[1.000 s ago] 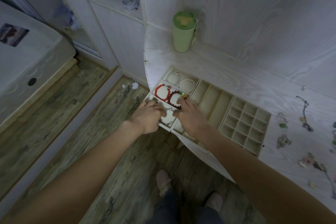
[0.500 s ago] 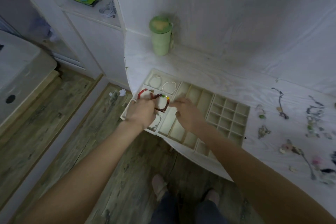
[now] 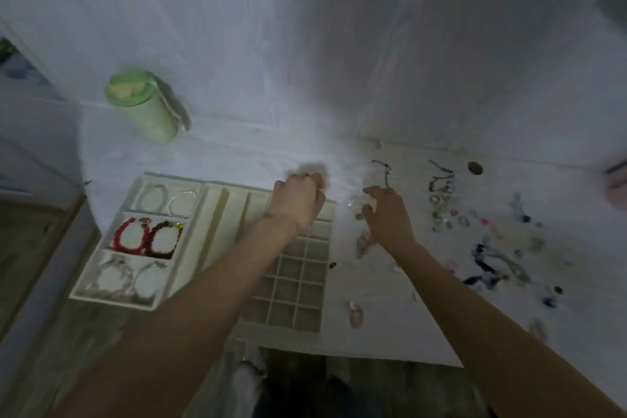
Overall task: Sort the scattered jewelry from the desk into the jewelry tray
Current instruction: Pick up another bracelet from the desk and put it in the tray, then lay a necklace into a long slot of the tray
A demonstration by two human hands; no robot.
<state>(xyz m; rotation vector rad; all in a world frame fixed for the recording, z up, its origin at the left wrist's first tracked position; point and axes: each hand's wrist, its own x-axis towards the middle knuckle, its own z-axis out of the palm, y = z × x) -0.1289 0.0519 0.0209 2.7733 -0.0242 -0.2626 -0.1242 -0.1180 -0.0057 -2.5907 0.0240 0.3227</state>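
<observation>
Both hands left the bracelet compartments: left hand over the tray's far edge, right hand at the scattered jewelry.

blur: left hand fingers smeared, grip unreadable | hidden: tray cells under forearm | loose jewelry at counter's right edge indistinct

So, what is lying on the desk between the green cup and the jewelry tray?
In the head view, nothing: only bare white desk separates the green cup from the back rim of the jewelry tray.
</observation>
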